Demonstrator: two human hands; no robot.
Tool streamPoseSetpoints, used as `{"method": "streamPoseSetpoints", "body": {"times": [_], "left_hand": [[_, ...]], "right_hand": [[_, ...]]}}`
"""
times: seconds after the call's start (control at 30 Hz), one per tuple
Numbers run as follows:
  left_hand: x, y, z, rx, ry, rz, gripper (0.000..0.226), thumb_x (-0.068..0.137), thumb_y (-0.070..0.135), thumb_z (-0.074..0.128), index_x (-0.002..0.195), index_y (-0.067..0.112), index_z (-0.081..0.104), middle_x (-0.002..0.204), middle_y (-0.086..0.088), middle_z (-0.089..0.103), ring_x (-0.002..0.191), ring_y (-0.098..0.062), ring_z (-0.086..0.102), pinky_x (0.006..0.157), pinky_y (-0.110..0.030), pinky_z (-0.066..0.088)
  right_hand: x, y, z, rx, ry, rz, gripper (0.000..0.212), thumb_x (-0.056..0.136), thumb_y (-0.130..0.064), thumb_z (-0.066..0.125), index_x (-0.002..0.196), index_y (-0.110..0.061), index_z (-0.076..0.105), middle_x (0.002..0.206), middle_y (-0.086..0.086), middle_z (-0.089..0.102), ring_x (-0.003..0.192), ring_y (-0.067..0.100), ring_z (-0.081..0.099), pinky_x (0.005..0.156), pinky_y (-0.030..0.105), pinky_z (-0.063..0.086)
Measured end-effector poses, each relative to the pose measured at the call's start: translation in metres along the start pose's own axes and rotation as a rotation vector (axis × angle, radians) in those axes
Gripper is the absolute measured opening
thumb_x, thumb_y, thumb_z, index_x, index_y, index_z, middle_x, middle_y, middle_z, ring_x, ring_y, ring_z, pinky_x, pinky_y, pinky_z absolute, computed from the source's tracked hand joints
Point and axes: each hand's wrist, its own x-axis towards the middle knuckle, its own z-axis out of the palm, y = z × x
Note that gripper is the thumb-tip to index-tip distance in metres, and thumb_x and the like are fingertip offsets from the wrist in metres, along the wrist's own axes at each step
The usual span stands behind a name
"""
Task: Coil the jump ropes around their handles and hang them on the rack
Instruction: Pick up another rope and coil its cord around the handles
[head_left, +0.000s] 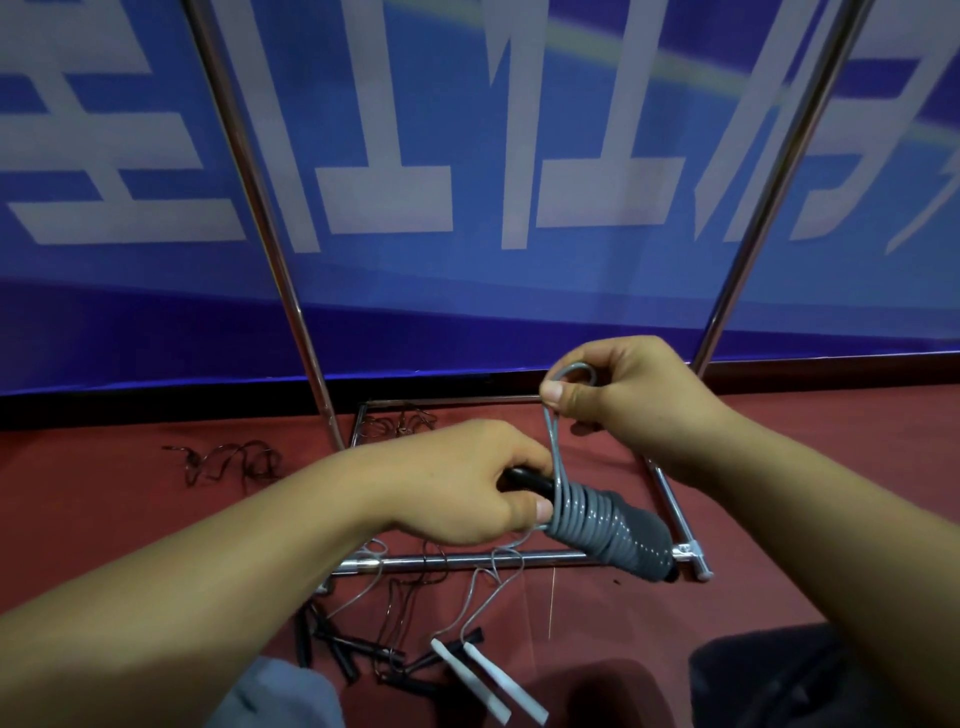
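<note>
The left hand (457, 483) is curled round the black handles (524, 480) of a jump rope, held low in the middle of the view above the floor, with the thumb pressed against the first turn of the grey coil (597, 525). The coil sits snug, turn against turn, running down and right toward the far end of the handles. The right hand (623, 400), higher and just to the right, pinches the loose end of the grey rope (555, 441) into a small loop (576, 371) between thumb and forefinger; two strands drop from that loop to the coil.

The cord looks light, smooth and springy, a plastic sort that wants to unwind, so the thumb on the last turn matters. It bends easily but would likely slip if let slack. The best hold is where the hands are now: on the handles beside the coil, and on the loop itself, which seems meant for tucking or hanging.

Behind stands the rack (270, 249), its shiny uprights rising left and right and its base frame on the red floor (104, 499). Near the bottom lie more ropes (395, 644), tangled, black handles with what may be white ones; the blur makes that uncertain.
</note>
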Motion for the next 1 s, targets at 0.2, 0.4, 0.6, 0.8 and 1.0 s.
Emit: {"method": "streamPoseSetpoints", "body": {"times": [0.2, 0.4, 0.6, 0.8, 1.0], "left_hand": [[-0.006, 0.001, -0.008, -0.072, 0.064, 0.042, 0.009, 0.097, 0.025, 0.06, 0.094, 0.021, 0.067, 0.081, -0.008, 0.064, 0.071, -0.023, 0.055, 0.069, -0.041, 0.048], [-0.011, 0.005, -0.011, -0.075, 0.131, 0.061, 0.009, 0.098, 0.025, 0.058, 0.093, 0.022, 0.065, 0.073, -0.005, 0.058, 0.063, -0.009, 0.048, 0.062, -0.036, 0.044], [-0.012, 0.014, -0.011, -0.134, 0.161, 0.122, 0.011, 0.099, 0.018, 0.057, 0.092, 0.021, 0.066, 0.07, 0.002, 0.055, 0.063, -0.008, 0.047, 0.06, -0.031, 0.042], [-0.015, 0.015, -0.014, -0.497, 0.199, 0.187, 0.016, 0.101, 0.009, 0.053, 0.112, 0.004, 0.064, 0.069, 0.01, 0.054, 0.062, -0.007, 0.05, 0.056, -0.019, 0.046], [-0.013, 0.014, -0.013, -0.856, 0.318, 0.187, 0.034, 0.096, 0.021, 0.055, 0.116, -0.006, 0.056, 0.064, 0.003, 0.051, 0.051, -0.007, 0.044, 0.056, -0.021, 0.041]], "right_hand": [[0.008, 0.001, -0.001, 0.078, 0.05, 0.084, 0.011, 0.085, -0.009, 0.075, 0.075, -0.011, 0.074, 0.066, 0.003, 0.063, 0.061, 0.012, 0.059, 0.059, 0.025, 0.054], [0.013, -0.001, -0.013, 0.093, 0.107, 0.155, 0.009, 0.086, -0.007, 0.074, 0.077, -0.005, 0.074, 0.063, 0.005, 0.061, 0.056, 0.013, 0.055, 0.056, 0.023, 0.054], [0.018, -0.002, -0.021, 0.129, 0.114, 0.205, 0.009, 0.088, -0.008, 0.072, 0.082, -0.001, 0.073, 0.054, 0.003, 0.057, 0.049, 0.016, 0.049, 0.051, 0.023, 0.049], [0.016, -0.012, -0.032, 0.221, -0.012, 0.291, 0.013, 0.091, -0.019, 0.069, 0.087, -0.007, 0.072, 0.059, 0.004, 0.062, 0.046, 0.011, 0.052, 0.047, 0.021, 0.045], [0.008, -0.006, -0.017, 0.608, -0.084, 0.226, 0.014, 0.084, -0.015, 0.073, 0.073, -0.018, 0.066, 0.061, -0.002, 0.062, 0.057, 0.011, 0.055, 0.049, 0.024, 0.051]]}}
